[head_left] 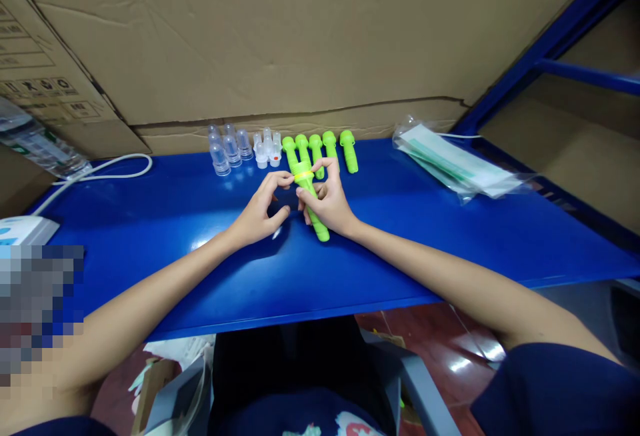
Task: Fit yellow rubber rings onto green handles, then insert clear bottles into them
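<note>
My right hand (pixel 330 204) is closed round a lime-green flashlight-shaped plastic tube (pixel 320 228), which is tilted with its wider head pointing away from me. A yellow ring (pixel 303 176) sits round the tube near the head. My left hand (pixel 264 211) is beside it, fingertips touching the ring's left edge, thumb and fingers apart. Behind my hands stand or lean several similar green tubes (pixel 349 151) with rounded heads. To their left are small clear caps with white bases (pixel 268 149) and several larger clear domed plastic covers (pixel 231 149).
A clear plastic bag with white and green contents (pixel 453 159) lies on the blue table (pixel 400 236) at the right. At the left are a clear bottle (pixel 45 146), a white cable (pixel 120 159) and a white power strip (pixel 27 228). Cardboard (pixel 280 43) walls the back.
</note>
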{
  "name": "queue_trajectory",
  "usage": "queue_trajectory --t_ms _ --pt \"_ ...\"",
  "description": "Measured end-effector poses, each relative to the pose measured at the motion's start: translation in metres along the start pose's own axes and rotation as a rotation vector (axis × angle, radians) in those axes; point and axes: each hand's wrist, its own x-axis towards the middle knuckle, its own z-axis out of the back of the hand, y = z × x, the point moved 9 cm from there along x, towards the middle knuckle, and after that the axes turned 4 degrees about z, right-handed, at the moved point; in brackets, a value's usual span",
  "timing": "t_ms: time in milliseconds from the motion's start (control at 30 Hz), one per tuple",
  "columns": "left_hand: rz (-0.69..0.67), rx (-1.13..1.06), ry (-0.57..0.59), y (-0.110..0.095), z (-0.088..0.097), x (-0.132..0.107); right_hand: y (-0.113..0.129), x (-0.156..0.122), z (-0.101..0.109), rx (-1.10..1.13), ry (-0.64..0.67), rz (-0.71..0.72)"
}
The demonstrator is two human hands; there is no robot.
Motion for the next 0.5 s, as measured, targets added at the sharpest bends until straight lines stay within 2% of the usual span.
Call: queue_trajectory --t_ms 333,500 --pt "0.117 -0.134 -0.032 0.014 0.003 0.001 0.006 -0.001 0.0 -0.045 0.012 0.012" --pt "0.114 -0.162 -0.043 0.014 0.005 0.001 0.01 -0.001 0.002 -0.059 0.01 0.035"
